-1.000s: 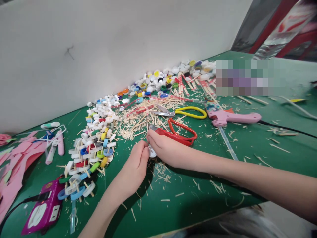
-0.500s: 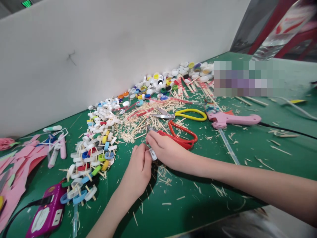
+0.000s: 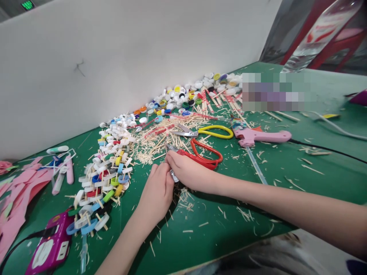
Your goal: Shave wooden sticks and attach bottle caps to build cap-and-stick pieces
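Observation:
Side by side at the middle of the table, my left hand point(image 3: 156, 187) and my right hand point(image 3: 187, 170) pinch a small white bottle cap point(image 3: 173, 176) between them. The fingers hide most of it, and a thin tip pokes up just above them. Right behind my right hand lie red-handled scissors point(image 3: 212, 163), partly covered by it. Farther back, yellow-handled scissors point(image 3: 219, 132) rest on a heap of cut wooden stick pieces point(image 3: 146, 149). To the left stands a cluster of bottle caps with short sticks fixed to them point(image 3: 110, 179).
A pink glue gun point(image 3: 262, 136) with a clear glue stick lies at right, its cord running off. Loose caps point(image 3: 172, 99) line the white partition point(image 3: 137, 49). At left are pink paper point(image 3: 17, 206) and a purple device point(image 3: 51, 244). A water bottle point(image 3: 318, 38) stands back right.
The view has shifted slightly, moving the scene a little leftward. My hands have drawn closer together over the cap, so less of it shows.

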A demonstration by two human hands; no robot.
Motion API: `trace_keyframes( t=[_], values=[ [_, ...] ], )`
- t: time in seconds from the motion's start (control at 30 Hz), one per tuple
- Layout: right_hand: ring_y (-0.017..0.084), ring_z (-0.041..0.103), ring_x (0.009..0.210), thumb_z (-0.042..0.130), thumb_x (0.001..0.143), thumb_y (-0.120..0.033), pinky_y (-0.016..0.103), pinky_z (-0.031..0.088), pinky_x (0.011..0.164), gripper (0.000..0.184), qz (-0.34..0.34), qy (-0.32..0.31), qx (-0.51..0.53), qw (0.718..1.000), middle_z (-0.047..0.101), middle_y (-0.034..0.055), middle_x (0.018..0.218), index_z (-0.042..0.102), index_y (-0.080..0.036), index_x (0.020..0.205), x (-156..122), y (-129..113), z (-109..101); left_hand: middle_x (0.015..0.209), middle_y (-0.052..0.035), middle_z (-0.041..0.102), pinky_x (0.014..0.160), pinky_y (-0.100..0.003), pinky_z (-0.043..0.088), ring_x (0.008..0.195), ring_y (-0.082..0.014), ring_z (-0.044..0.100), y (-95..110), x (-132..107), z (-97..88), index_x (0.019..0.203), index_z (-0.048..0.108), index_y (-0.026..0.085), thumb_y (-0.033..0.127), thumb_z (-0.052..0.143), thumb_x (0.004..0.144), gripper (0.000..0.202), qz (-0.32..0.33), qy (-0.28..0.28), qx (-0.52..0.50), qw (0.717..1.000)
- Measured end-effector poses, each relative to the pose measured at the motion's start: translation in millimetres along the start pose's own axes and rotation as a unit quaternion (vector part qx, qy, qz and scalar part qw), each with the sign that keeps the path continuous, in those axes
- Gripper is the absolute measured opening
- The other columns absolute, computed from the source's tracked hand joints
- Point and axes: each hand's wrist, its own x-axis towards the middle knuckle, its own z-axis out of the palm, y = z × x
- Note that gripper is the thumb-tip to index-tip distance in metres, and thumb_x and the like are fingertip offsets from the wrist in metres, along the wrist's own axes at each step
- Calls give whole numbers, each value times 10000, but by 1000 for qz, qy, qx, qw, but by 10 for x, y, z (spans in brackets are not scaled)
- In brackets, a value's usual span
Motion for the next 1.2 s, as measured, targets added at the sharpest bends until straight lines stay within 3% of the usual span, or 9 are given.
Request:
trace_keyframes(
  t=[0.4,0.8,1.0,1.2],
  values=[
    [113,474,580,258,988,-230,254,354,542,208,5,-30,-16,999,489,-3,693,362,-211,810,11,-37,-23,792,-32,466,729,-371,385,798,-210,421,-58,1,53,829,429,201,280,200,981,286,15,35,15,999],
    [121,463,635,324,944,-146,264,395,621,136,-52,-47,-26,997,507,27,780,381,-203,835,41,6,-26,861,-74,551,776,-392,410,831,-226,467,-103,4,91,838,480,196,274,198,964,319,25,60,97,993],
    [125,485,631,235,997,-206,269,397,612,204,-36,-58,-3,998,507,18,741,349,-219,829,44,12,-24,844,-74,550,755,-392,412,812,-227,471,-95,15,89,830,479,194,262,195,962,320,30,62,109,992],
    [130,499,654,260,1003,-227,276,407,631,194,-26,-52,6,998,510,12,745,343,-223,828,41,10,-9,820,-68,536,731,-384,413,790,-225,469,-108,2,94,835,469,196,266,185,969,321,31,61,106,992]
  ],
)
